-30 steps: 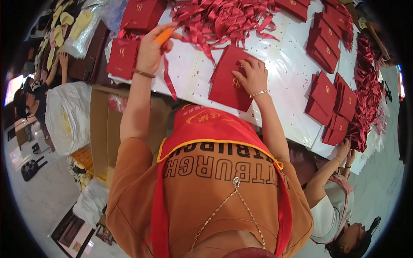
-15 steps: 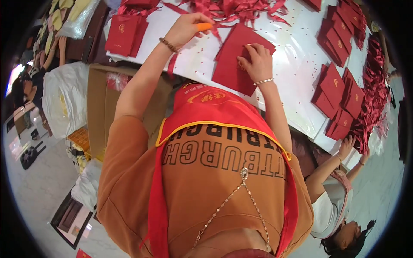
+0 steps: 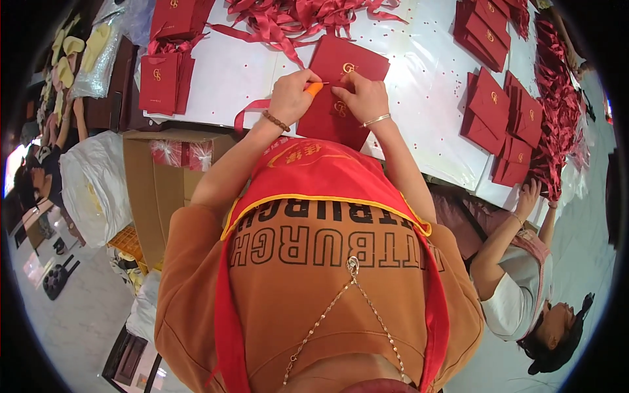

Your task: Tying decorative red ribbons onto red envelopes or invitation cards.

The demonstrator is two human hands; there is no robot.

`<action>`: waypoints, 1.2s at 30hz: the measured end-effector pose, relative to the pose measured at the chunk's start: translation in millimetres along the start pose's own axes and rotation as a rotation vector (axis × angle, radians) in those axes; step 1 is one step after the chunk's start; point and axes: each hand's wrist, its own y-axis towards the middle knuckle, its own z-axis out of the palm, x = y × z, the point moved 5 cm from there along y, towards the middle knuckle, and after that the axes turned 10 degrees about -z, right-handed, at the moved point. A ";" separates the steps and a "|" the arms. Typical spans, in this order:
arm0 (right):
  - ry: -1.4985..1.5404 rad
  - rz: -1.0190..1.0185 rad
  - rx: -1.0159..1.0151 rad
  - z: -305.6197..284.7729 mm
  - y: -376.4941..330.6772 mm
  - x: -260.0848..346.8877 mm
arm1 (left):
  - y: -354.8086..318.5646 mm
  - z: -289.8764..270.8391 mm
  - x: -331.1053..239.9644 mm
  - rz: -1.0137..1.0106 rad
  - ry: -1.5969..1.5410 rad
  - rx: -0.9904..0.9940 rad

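Two overlapping flat red paper bags (image 3: 357, 56) with gold marks lie on the table in front of me. Over their left edge, my left hand (image 3: 293, 97) is closed around a small tool with an orange handle (image 3: 314, 88); a thin tip seems to point from it toward the right. My right hand (image 3: 364, 98) rests on the bags with thumb and forefinger pinched close to that tip; what they grip, if anything, is too small to make out. A red ribbon (image 3: 252, 108) trails on the table just left of my left hand.
Loose red ribbons (image 3: 288, 26) heap at the far side. Stacks of red bags stand left (image 3: 160, 82) and right (image 3: 488, 108) on the white table (image 3: 426, 85). An open cardboard box (image 3: 154, 190) sits below left. At right, another person's hand (image 3: 527, 196) touches hanging ribbons.
My left hand has come down and right with the orange-handled tool, from above the table to the bags. My right hand has shifted left, its fingers now pinched near the tool.
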 end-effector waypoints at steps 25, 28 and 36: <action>0.106 0.063 0.176 7.4 0.7 -11.2 | 3.3 11.1 2.0 -0.134 -0.080 0.065; 0.111 0.068 0.178 6.0 -0.7 -11.6 | -0.6 9.9 -10.2 -0.061 -0.029 0.022; 0.125 0.068 0.153 5.4 -2.9 -13.4 | -9.9 10.5 -19.7 0.083 0.010 -0.057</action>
